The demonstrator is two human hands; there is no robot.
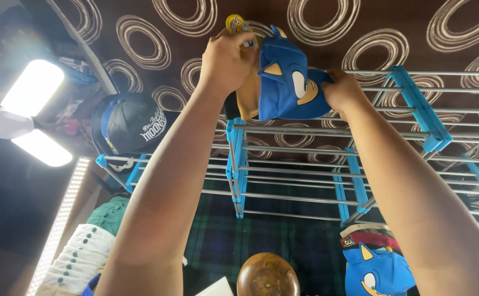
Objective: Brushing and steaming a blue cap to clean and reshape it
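**Blue cartoon cap held at the rack's top rail**

Both hands grip the blue character cap [288, 82] at the top edge of the blue-and-steel rack [414, 104]: left hand [225, 60] clenched around its crown, right hand [340, 90] pinching the side. It looks soft and light, best held by brim or crown. A black cap [132, 123] sits at the rack's left corner; another blue cap [376, 271] lies below.

Both arms stretched upward, left hand [225, 60] clenched, right hand [342, 92] gripping
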